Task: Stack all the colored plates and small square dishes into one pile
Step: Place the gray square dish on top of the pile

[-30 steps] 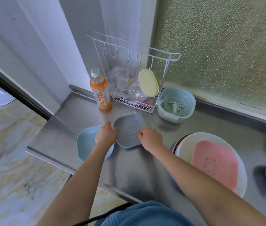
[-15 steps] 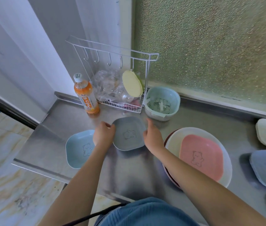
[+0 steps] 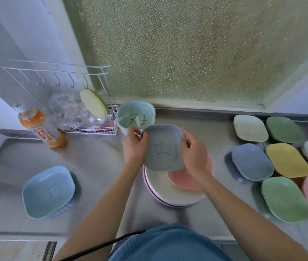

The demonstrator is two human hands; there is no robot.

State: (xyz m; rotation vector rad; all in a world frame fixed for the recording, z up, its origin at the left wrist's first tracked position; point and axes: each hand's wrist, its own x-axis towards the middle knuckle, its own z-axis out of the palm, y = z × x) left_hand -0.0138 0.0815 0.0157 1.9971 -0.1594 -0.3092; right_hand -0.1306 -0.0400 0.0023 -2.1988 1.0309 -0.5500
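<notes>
A grey square dish (image 3: 163,146) with a bear outline is held in the air by both hands. My left hand (image 3: 134,146) grips its left rim and my right hand (image 3: 194,153) grips its right rim. Below it lies a pile: a pink square dish (image 3: 182,179) in a white round plate (image 3: 168,191) on a pink plate. A light blue square dish (image 3: 48,192) sits alone at the left. At the right lie several square dishes, among them blue (image 3: 251,162), yellow (image 3: 286,160), green (image 3: 284,198) and cream (image 3: 250,128).
A steel counter (image 3: 96,166) bears everything. A wire rack (image 3: 85,110) with a yellow-green plate, an orange drink bottle (image 3: 40,127) and a mint strainer bowl (image 3: 136,115) stand at the back. Frosted glass rises behind. The counter's front edge runs along the bottom left.
Both hands lifted the grey dish off the counter and carried it right, over the pile. The view swung right, bringing the dishes at the right into sight.
</notes>
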